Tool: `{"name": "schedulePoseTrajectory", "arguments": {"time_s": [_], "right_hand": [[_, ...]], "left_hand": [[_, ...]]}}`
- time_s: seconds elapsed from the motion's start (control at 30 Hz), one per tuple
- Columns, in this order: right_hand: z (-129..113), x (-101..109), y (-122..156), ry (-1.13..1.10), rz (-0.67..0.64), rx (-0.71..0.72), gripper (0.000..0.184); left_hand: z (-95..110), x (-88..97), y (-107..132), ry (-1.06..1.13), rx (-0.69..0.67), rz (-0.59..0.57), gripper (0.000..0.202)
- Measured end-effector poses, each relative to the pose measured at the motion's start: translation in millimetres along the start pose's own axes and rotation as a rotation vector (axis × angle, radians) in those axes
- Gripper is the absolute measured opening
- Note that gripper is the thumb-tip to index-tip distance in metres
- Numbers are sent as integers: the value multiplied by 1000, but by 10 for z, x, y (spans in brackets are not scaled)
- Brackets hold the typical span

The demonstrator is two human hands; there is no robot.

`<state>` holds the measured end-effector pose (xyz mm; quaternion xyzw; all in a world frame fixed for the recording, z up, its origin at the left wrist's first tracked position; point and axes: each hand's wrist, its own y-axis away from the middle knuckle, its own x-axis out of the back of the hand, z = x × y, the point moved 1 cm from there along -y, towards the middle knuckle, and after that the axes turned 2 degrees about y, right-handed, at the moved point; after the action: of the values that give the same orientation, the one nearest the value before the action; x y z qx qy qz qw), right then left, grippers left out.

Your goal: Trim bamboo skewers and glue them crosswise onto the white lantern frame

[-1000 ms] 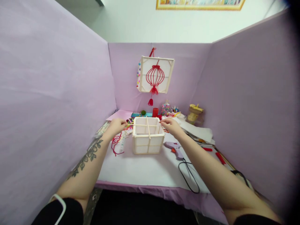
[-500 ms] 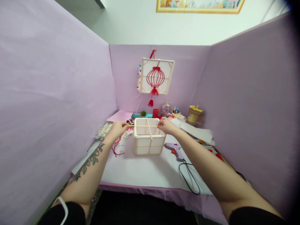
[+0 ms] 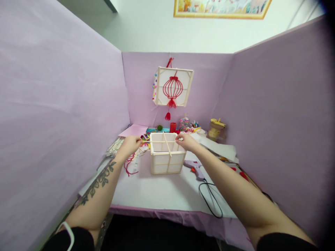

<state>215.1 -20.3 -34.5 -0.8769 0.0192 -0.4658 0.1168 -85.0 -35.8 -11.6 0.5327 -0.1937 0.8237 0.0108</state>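
Note:
A white box-shaped lantern frame [image 3: 167,164] made of thin wooden sticks and white panels stands on the table with its open top facing up. A crossing stick [image 3: 167,144] lies front to back over that top. My left hand [image 3: 133,143] pinches the left end of a wooden stick [image 3: 157,142] that spans the top from side to side. At its right end, by the box's back right corner, my right hand [image 3: 185,141] pinches the same stick. The two sticks cross over the opening.
A lilac glue gun [image 3: 195,168] with a black cord lies right of the box. Red cord [image 3: 128,165] lies left. A finished lantern [image 3: 174,87] hangs behind. Further back are a red cylinder [image 3: 173,127], a jar of pompoms [image 3: 184,122] and a yellow-lidded container [image 3: 216,128].
The view has tilted slightly upward, so everything sits a little lower. Both hands keep their pinch on the stick, which has hardly moved over the box.

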Motion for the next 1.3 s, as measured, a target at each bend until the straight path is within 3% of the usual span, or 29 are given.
{"name": "schedulePoseTrajectory", "arguments": {"time_s": [0.13, 0.2, 0.27, 0.3, 0.37, 0.47, 0.57, 0.73, 0.93, 1.1, 1.3], "right_hand": [[65, 52, 23, -132, 77, -52, 16], [109, 70, 34, -198, 95, -91, 16], [140, 62, 60, -268, 84, -143, 16], [146, 46, 82, -305, 64, -172, 15], [133, 0, 145, -383, 9, -230, 15], [70, -65, 249, -494, -54, -279, 16], [30, -63, 290, -574, -80, -286, 17], [124, 69, 217, -631, 47, -272, 44], [211, -31, 200, -657, 64, -211, 9], [248, -121, 198, -684, 98, -226, 11], [258, -90, 214, -717, 106, -278, 11]], "left_hand": [[-164, 355, 30, -88, 84, 63, 27], [-168, 515, 55, -108, 131, 162, 31], [-88, 553, 74, -25, 130, 285, 33], [-26, 511, 75, 52, 110, 303, 34], [105, 328, 52, 199, 53, 233, 36], [223, -4, -26, 239, 7, 172, 34], [220, -201, -124, 241, -9, 145, 34], [156, -224, -221, 210, -25, 101, 30], [128, -257, -116, 174, -3, 82, 29], [70, -317, -51, 189, 16, 84, 29], [52, -263, -89, 278, 30, 65, 31]]}}
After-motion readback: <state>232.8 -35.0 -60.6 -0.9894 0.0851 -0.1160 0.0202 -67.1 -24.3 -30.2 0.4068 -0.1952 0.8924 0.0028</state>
